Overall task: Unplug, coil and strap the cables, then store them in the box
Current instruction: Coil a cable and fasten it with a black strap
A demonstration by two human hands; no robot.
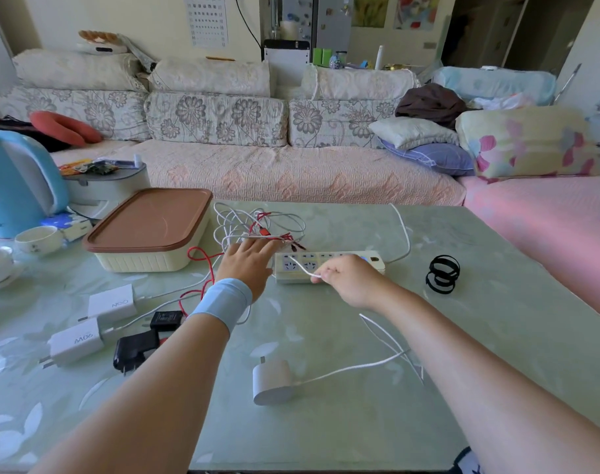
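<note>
A white power strip (303, 266) lies on the green table (360, 422) with its sockets bare. My right hand (348, 280) pinches a thin white cable (300, 266) over the strip. That cable seems to trail down to a round white charger (272, 381) lying near me. My left hand (249, 265) lies flat with straight fingers on a tangle of white and red cables (257, 224) left of the strip. A cream box with a brown lid (148, 230) stands shut to the left. Black straps (442, 273) lie right of the strip.
Two white chargers (112, 304) (76, 343) and black adapters (136, 348) lie at the left front. A blue kettle (16, 183), a cup (40, 238) and dishes crowd the far left. A sofa runs behind the table.
</note>
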